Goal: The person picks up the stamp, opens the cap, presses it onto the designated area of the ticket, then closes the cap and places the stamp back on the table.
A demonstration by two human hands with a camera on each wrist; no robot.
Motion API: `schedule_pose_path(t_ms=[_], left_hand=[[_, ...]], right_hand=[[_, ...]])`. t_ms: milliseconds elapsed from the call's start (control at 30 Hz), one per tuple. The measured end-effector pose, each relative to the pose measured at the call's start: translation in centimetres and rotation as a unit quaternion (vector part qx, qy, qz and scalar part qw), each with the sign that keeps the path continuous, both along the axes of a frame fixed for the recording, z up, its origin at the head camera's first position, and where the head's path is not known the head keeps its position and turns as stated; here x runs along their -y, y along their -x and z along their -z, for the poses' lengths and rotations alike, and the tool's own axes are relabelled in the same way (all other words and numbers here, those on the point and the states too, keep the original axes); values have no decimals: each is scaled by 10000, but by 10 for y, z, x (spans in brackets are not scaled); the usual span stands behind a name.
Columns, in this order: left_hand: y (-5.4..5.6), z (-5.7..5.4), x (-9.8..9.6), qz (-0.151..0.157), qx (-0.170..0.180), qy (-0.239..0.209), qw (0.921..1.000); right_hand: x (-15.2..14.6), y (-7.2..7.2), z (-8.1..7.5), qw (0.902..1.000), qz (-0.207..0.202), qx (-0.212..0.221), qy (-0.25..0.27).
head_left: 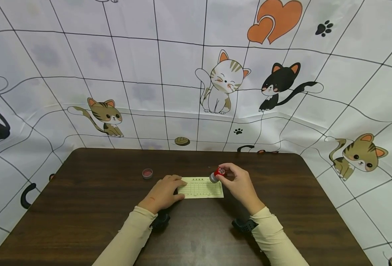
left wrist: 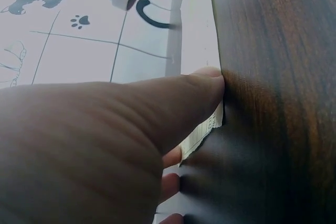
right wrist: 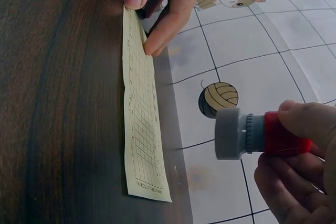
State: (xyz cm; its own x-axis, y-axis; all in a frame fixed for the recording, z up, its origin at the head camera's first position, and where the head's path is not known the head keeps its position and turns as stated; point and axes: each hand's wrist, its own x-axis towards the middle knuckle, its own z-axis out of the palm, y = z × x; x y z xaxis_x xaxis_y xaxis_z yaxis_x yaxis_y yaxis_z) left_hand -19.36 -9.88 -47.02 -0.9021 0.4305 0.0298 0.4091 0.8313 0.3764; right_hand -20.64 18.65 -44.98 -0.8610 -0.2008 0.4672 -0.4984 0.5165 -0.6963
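Note:
A yellowish paper slip printed with a grid table lies flat on the dark table. My left hand rests on its left end, the thumb at the near edge and a finger toward the far edge, pressing it down. Above the slip's right end, my right hand pinches a stamp with a red handle and a wide grey round end. The grey end points down and to the left, with a gap between it and the paper in the right wrist view.
A small round reddish ink pad sits on the brown wooden table, left of the slip and beyond the left hand. Behind the table's far edge hangs a white cloth printed with cats and lines.

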Motion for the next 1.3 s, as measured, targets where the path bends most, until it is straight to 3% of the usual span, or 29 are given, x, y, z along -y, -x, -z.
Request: schedule_pose_path(t_ms=[300,867,1300], left_hand=[[0,-1,0,-29,16,79,10000],[-2,-3,0,-11,-12,32,10000],[-3,-2,0,12,-49,13,10000]], right_hand=[[2,-3,2,9983,-91,342,-468],[4,-4,6,9937,-197,375,-1042],[6,-4,8,9926,-202,447,-1110]])
